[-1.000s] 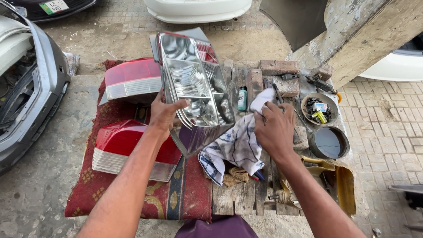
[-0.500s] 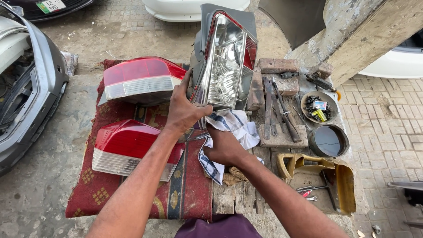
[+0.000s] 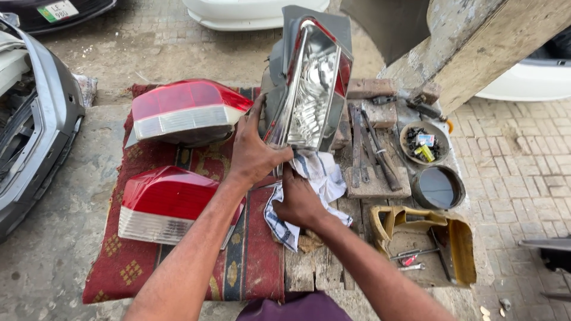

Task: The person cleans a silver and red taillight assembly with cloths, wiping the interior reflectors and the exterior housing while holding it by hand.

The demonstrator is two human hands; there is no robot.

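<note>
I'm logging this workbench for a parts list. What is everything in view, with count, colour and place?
Tail-light housing: 1, chrome inside with red edge, held upright at centre.
Tail-light lenses: 2, red and white, on the rug; one at upper left, one at lower left.
Rug: 1, red patterned, on the ground at left.
Cloth: 1, white with dark stripes, below the housing.
Hand tools: several, dark, on a wooden board.
Bowl of small parts: 1, dark, at right.
Round tin: 1, dark, below the bowl.
Yellow tray: 1, at lower right, holding small tools.
Car bumper: 1, grey, far left.
Left hand: grips the housing's lower edge.
Right hand: on the cloth.
</note>
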